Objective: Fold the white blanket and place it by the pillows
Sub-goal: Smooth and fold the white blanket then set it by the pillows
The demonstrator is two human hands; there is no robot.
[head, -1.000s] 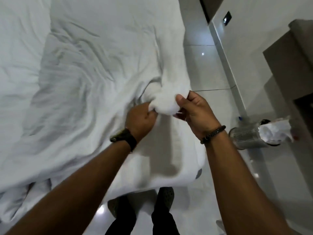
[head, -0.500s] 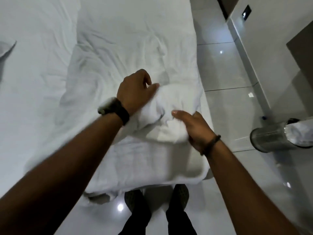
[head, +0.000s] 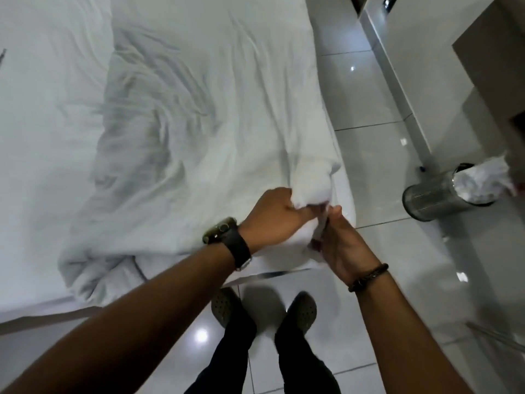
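The white blanket [head: 181,132] lies rumpled across the bed [head: 42,115], its near right corner bunched up at the bed's corner. My left hand [head: 272,216], with a dark watch on the wrist, grips that bunched corner from the left. My right hand [head: 341,243], with a dark bracelet on the wrist, pinches the blanket's edge just below and right of the left hand. The two hands are almost touching. No pillows are in view.
A metal waste bin [head: 437,200] with a white liner stands on the tiled floor [head: 377,155] to the right of the bed. A wall and dark furniture [head: 488,81] rise at the far right. My feet [head: 264,311] stand at the bed's foot edge.
Both hands pulled back toward the bed's near right corner and came together. The left hand went from lying over the blanket to gripping its bunched corner; the right hand now pinches the edge.
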